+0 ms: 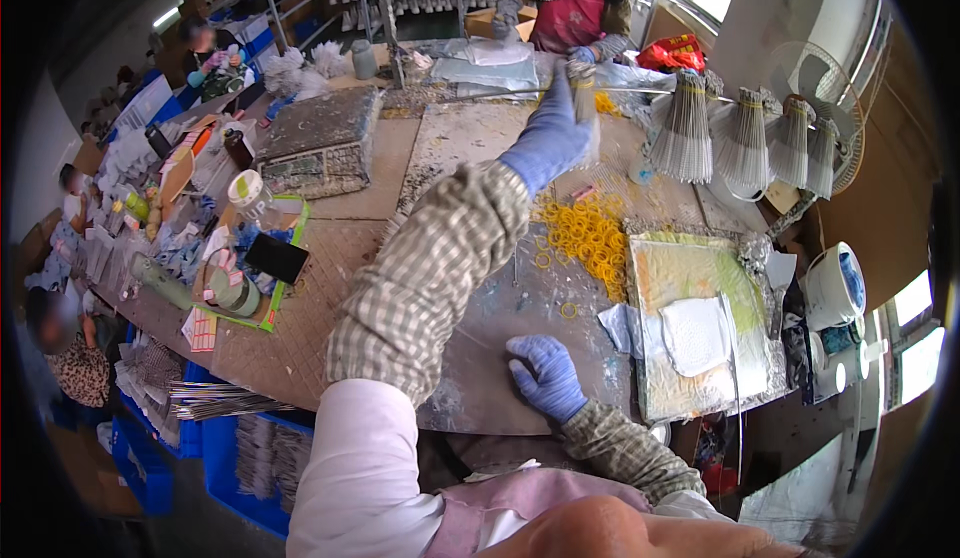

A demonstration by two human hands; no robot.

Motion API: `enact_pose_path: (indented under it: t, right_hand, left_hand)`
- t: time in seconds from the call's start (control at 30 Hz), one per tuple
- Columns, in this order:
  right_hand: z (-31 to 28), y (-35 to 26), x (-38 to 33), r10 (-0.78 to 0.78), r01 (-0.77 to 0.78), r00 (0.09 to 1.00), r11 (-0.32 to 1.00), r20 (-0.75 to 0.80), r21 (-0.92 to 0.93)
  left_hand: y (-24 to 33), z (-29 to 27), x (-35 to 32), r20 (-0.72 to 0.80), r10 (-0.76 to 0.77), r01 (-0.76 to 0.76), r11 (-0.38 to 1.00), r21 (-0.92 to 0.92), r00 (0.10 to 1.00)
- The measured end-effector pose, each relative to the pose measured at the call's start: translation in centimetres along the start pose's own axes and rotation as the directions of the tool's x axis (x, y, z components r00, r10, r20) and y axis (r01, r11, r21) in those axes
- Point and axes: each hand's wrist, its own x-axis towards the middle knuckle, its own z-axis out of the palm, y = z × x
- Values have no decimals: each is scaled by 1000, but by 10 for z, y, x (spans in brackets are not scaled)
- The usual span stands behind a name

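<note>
Left hand (548,138) gripping, seemingly, stick bundle (584,98)

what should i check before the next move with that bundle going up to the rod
1. Left hand grips the bundle of thin sticks: ok.
2. Bundle reaches the horizontal rod: ok, though blurred.
3. Free rod space left of the hung bundles: ok.
4. Right hand empty, flat on the grey work board: ok.
5. Yellow rings within reach: ok.
6. Ring fitted on the held bundle: cannot tell.
</note>
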Motion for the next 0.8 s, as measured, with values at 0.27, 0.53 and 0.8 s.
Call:
enact_pose_path:
  t: [0.27, 0.53, 0.8]
  right_hand:
    - [5, 7, -21, 145, -145, 989, 989, 8, -14]
    - [30, 18, 45, 219, -188, 964, 962, 149, -196]
    - [80, 46, 89, 258, -241, 964, 950, 63, -196]
  left_hand:
    - [15, -33, -15, 267, 126, -190, 955, 230, 956]
    - [-88, -128, -198, -10, -15, 18, 915, 404, 1000]
    - [-172, -112, -312, 197, 20, -182, 485, 856, 980]
